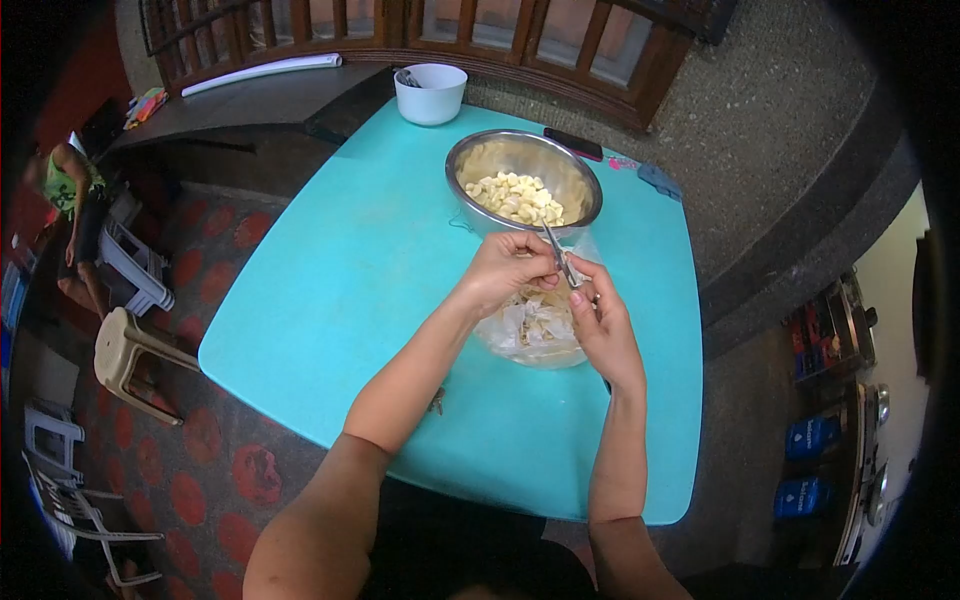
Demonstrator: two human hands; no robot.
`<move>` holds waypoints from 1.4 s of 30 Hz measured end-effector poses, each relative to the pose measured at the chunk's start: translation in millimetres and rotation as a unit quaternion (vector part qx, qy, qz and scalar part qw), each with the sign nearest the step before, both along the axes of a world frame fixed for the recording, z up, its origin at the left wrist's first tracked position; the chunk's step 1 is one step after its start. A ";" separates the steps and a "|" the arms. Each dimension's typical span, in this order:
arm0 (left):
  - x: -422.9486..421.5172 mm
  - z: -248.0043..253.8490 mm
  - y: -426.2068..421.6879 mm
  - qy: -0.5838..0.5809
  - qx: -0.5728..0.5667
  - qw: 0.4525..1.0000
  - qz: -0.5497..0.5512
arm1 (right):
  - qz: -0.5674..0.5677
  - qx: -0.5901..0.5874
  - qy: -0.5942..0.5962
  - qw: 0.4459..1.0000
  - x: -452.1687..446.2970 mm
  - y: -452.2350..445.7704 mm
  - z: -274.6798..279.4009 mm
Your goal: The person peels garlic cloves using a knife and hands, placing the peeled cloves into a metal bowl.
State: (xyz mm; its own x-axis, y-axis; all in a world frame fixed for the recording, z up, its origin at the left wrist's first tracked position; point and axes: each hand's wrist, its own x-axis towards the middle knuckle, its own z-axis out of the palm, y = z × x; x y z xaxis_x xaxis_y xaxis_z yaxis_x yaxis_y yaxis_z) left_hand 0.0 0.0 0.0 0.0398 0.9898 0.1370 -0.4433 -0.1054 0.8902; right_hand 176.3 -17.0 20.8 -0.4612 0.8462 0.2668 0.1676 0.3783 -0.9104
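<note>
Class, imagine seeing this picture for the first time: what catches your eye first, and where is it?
The bright turquoise table fills the middle of the view. Towards its far side, a metal bowl holds pale cut pieces. Nearer, the left hand and right hand meet around a small knife, above see-through plastic.

Bare arms (410, 385) reach forward, left hand (510, 272) and right hand (606, 325) close together, fingers bent.

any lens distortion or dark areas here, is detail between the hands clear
Head view: wooden window frame looks curved, likely lens distortion; head view: corners fade to black; head view: detail between left hand and right hand is too small to tell.
</note>
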 end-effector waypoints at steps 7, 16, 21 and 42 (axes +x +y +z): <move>9.8 4.8 -3.6 0.047 0.006 0.999 0.023 | 0.006 -0.076 0.108 0.991 -1.9 7.0 -6.8; 0.7 -7.6 6.5 -0.066 0.040 0.995 -0.059 | 0.121 -0.278 0.306 0.902 4.4 7.1 -2.6; 16.4 -5.5 5.5 -0.060 0.033 0.998 0.011 | 0.100 -0.264 0.342 0.897 -3.3 8.1 -9.0; -3.1 3.6 3.3 0.008 0.069 0.998 0.001 | 0.073 -0.215 0.207 0.952 2.1 -2.9 9.6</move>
